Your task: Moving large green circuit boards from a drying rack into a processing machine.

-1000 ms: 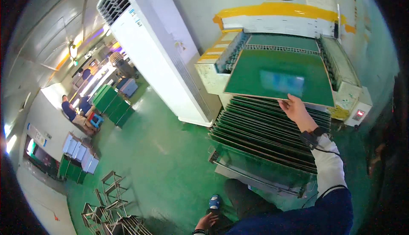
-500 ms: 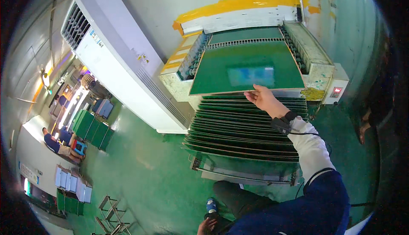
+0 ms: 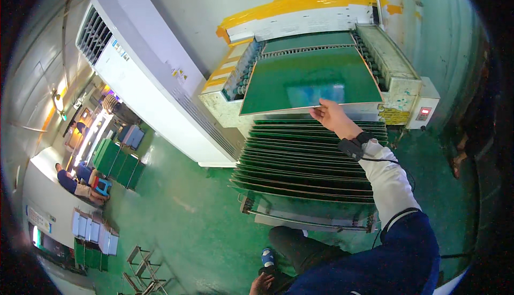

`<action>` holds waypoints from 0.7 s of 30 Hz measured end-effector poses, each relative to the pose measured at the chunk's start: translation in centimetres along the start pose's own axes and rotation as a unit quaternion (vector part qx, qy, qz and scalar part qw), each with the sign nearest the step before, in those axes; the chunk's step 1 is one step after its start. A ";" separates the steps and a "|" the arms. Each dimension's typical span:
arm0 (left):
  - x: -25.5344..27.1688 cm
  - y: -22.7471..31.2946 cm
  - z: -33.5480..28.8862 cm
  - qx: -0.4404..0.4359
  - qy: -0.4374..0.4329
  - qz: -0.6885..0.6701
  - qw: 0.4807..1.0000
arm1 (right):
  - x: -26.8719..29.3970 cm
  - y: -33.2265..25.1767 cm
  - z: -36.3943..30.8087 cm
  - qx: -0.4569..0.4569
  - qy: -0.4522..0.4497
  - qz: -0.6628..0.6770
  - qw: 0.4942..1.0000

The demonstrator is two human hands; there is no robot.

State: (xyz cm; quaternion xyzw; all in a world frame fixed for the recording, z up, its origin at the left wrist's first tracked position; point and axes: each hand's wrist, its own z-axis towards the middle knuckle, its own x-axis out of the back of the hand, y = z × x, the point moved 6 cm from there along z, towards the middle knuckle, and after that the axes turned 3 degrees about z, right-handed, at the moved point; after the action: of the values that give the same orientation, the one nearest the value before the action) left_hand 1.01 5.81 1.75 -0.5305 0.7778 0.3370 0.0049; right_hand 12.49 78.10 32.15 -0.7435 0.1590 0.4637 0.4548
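A glossy green circuit board panel (image 3: 289,75) lies on the rollers of the conveyor machine (image 3: 399,89), its near edge sticking out toward me. My right hand (image 3: 332,117) pinches that near edge, right of its middle, with the thumb on top and the other fingers partly hidden beneath. Below it stands a rack holding several upright green panels (image 3: 305,169) in a close row. Down at the bottom of the view, my left hand (image 3: 261,283) rests on my leg with its fingers laid out, holding nothing.
A second green panel (image 3: 305,40) sits deeper in the machine. To its left towers a white air conditioner (image 3: 155,81). A control box (image 3: 424,110) is fixed at the machine's right. Metal stands (image 3: 142,268) are on the floor; seated people (image 3: 69,180) are far left.
The panel's near edge has shifted slightly up and away from me, together with my right hand. My left hand stays on my leg.
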 end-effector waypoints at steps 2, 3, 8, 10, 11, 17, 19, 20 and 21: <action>0.4 -0.3 0.6 0.003 -0.017 0.011 1.000 | 0.0 0.0 0.0 0.005 0.010 -0.008 1.000; 0.4 -0.4 0.8 0.004 -0.032 0.019 0.999 | 0.2 0.0 0.0 -0.002 0.036 0.009 0.999; 0.5 -0.1 0.7 0.000 -0.040 0.032 0.999 | 0.0 -0.5 -0.3 0.001 0.020 0.008 1.000; 0.0 0.2 0.1 0.000 -0.040 0.036 0.999 | 0.0 -0.7 -0.3 0.005 0.022 0.011 1.000; -0.1 0.2 -0.1 0.006 -0.016 0.041 0.999 | -0.1 -0.7 -0.2 0.001 0.027 0.010 1.000; -1.1 0.5 -0.7 0.006 0.025 0.060 0.998 | -0.3 -0.7 -0.6 0.007 0.030 0.003 1.000; -1.0 0.6 -0.7 0.008 0.043 0.065 0.997 | -0.2 -0.9 -0.8 0.012 0.031 0.002 0.999; -1.2 0.6 -0.7 0.010 0.039 0.069 0.997 | -0.2 -0.9 -0.8 0.007 0.030 0.004 1.000; -1.2 0.5 -0.7 0.013 0.034 0.074 0.997 | -0.1 -0.9 -0.8 0.000 0.036 0.016 0.999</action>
State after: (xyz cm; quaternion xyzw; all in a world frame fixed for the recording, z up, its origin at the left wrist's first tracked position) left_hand 1.37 6.54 3.04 -0.4828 0.8187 0.3082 -0.0398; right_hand 13.42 77.92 32.84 -0.7568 0.1870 0.4438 0.4419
